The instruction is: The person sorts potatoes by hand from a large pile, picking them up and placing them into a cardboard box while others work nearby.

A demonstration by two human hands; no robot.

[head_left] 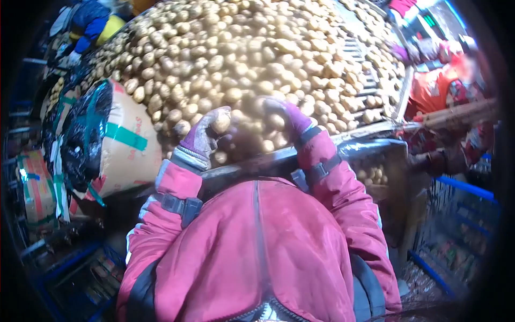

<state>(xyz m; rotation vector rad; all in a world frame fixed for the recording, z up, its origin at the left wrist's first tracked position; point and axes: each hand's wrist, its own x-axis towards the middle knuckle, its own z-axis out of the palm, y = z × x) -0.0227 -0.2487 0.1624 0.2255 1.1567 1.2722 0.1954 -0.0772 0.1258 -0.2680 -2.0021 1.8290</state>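
Note:
My left hand [199, 138], in a grey and purple work glove, curls its fingers around a potato [221, 124] at the near edge of a large heap of potatoes [236, 59]. Opposite it, my right hand [292, 119] wears a purple glove. Its fingers bend over another potato [276, 123], their tips blurred. Between the two hands lie more loose potatoes, some smeared by motion.
A cardboard box [129, 153] with green tape and black plastic stands at the left. A slatted grate [370, 80] shows at the right of the heap. Blue crates [464, 188] stand lower right. Other people in blue [91, 24] and red-orange clothing [432, 88] flank the heap.

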